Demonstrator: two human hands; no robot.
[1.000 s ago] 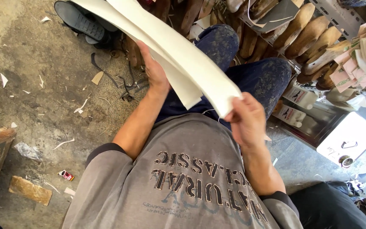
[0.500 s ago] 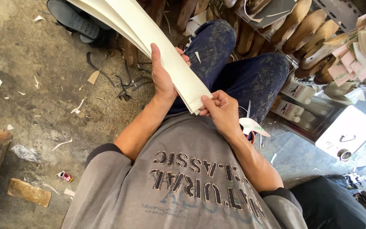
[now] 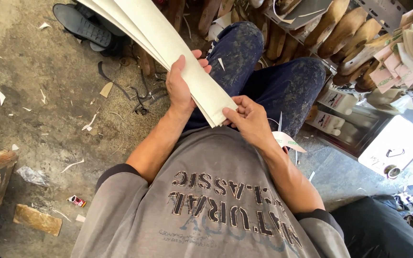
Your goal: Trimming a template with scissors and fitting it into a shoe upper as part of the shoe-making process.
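Head view. Stack of long cream sheets (image 3: 168, 45): upper end cut off by the frame; sheet count unclear. My left hand (image 3: 181, 88) has fingers clamped on its edge, my right hand (image 3: 247, 117) pinches its near end over my lap. Dirt floor (image 3: 34, 95) with scraps; wooden shoe forms (image 3: 331, 33) racked beyond.

hands: 2 (image 3: 180, 88) | white jugs: 2 (image 3: 334, 101) | black shoe soles: 1 (image 3: 83, 25)
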